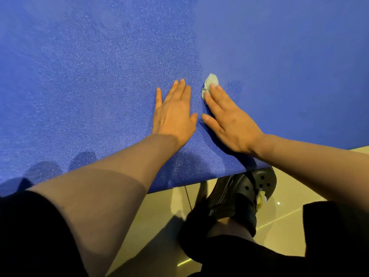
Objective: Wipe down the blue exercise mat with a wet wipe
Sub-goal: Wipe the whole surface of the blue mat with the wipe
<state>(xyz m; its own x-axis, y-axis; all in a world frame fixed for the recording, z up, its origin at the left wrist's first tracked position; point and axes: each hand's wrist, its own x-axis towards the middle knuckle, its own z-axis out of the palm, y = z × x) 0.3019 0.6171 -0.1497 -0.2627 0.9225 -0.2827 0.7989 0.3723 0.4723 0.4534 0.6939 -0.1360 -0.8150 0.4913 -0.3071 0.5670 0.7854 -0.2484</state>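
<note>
While the left hand [173, 114] lies flat, wiping goes on.
Right hand [229, 118] fingers, straight, press the wet wipe [210, 83] down; unwiped mat [289, 56] lies beyond, rightward.

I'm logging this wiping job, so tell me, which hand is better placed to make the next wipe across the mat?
Right. The right hand already presses the wet wipe under its fingers; the left hand lies flat on the blue mat.

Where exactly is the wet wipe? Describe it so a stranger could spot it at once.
Start from the blue mat that fills most of the view. Two hands lie flat on it; the wet wipe is bunched under the right hand's fingertips. It is the only pale, crumpled thing on the mat.
</note>
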